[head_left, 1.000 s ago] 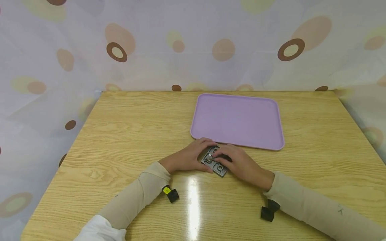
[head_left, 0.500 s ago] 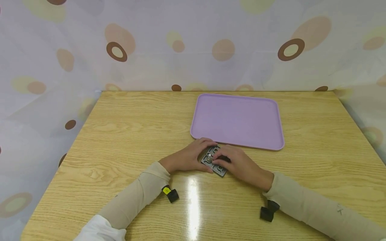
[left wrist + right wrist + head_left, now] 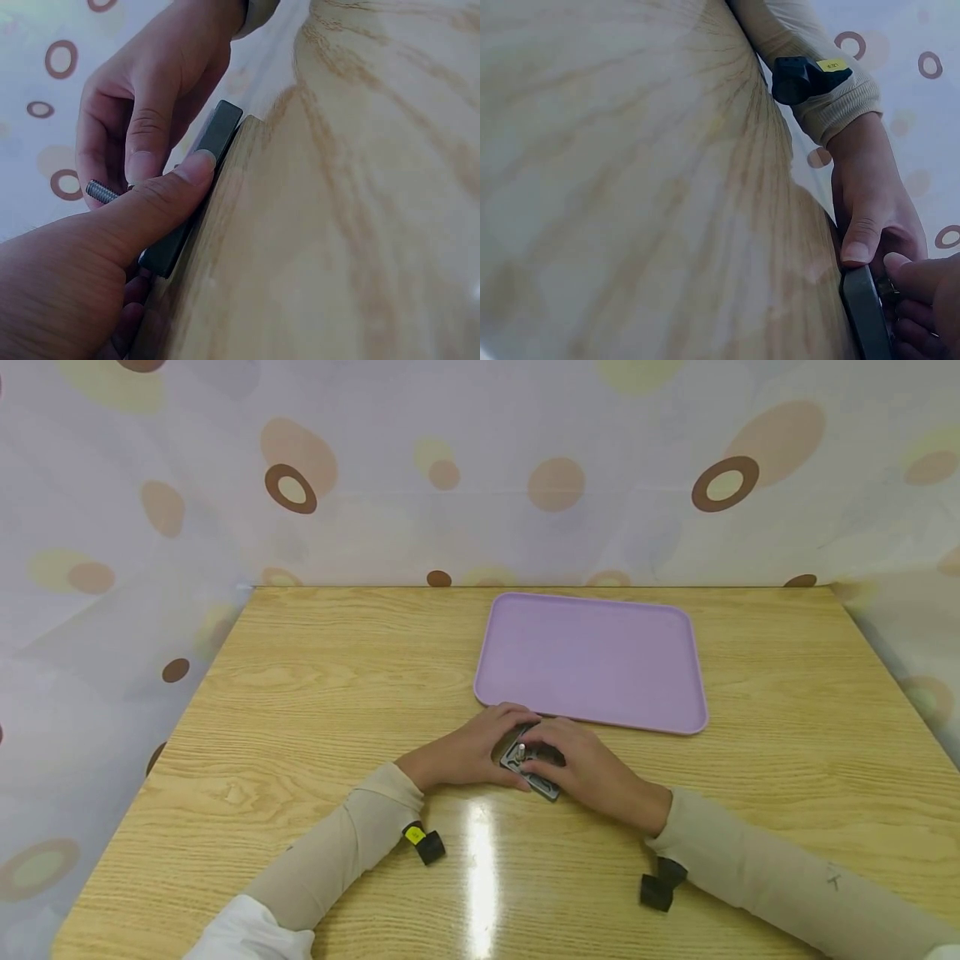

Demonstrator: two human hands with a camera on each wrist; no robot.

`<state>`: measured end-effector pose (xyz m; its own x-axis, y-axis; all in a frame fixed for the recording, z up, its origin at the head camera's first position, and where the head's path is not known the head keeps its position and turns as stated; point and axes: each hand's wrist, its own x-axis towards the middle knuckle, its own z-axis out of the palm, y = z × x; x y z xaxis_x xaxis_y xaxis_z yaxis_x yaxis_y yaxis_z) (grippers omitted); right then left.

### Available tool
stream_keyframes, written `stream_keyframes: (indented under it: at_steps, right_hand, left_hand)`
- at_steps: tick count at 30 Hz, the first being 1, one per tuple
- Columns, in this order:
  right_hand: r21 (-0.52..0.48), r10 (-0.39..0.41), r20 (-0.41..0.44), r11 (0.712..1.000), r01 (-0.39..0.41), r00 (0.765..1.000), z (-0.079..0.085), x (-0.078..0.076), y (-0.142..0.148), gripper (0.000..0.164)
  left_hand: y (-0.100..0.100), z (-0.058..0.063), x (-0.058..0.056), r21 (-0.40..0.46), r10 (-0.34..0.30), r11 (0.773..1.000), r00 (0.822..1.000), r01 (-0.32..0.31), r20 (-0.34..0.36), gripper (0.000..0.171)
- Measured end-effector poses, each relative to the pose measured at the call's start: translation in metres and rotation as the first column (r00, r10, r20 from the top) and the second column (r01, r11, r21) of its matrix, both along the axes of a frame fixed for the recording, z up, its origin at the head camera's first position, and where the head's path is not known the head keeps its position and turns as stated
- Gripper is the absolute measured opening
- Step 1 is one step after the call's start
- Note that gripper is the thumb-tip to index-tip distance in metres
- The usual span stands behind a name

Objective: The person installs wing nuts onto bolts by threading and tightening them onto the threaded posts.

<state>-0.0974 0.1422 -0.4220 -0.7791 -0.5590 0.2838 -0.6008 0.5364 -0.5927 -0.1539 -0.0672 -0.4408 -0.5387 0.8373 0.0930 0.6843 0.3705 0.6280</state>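
Note:
A small grey metal plate with recessed shapes in its top lies on the table, near the tray's front edge. My left hand grips it by its edges, thumb on the near side and fingers on the far side. A threaded bolt stands up from the plate; its threaded end pokes out between the hands in the left wrist view. Thumb and fingers of my right hand pinch low around the bolt, hiding its base and much of the plate. The right wrist view shows the plate's dark side.
Just behind the hands lies a shallow purple tray on the wooden table. A patterned cloth hangs along the table's back and sides. Each wrist carries a small black camera, the left one marked with a yellow label.
The right hand has shifted slightly left, its thumb and fingers moving from beside the bolt to either side of it. The left hand and the plate stay put.

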Motion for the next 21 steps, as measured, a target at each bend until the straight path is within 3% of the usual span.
stream_keyframes:
  at_steps: [8, 21]
  right_hand:
    - [0.017, -0.02, 0.019, 1.0, 0.019, 1.0, 0.002, -0.0001, 0.0013, 0.03]
    - [0.009, -0.055, 0.016, 0.998, 0.055, 0.998, -0.0002, 0.0002, 0.0076, 0.01]
  left_hand:
    - [0.0005, -0.0005, -0.0001, 0.01, 0.003, 1.0, 1.0, -0.003, -0.001, 0.089]
    - [0.0013, 0.0009, 0.0013, 0.007, 0.013, 1.0, 1.0, -0.013, 0.007, 0.089]
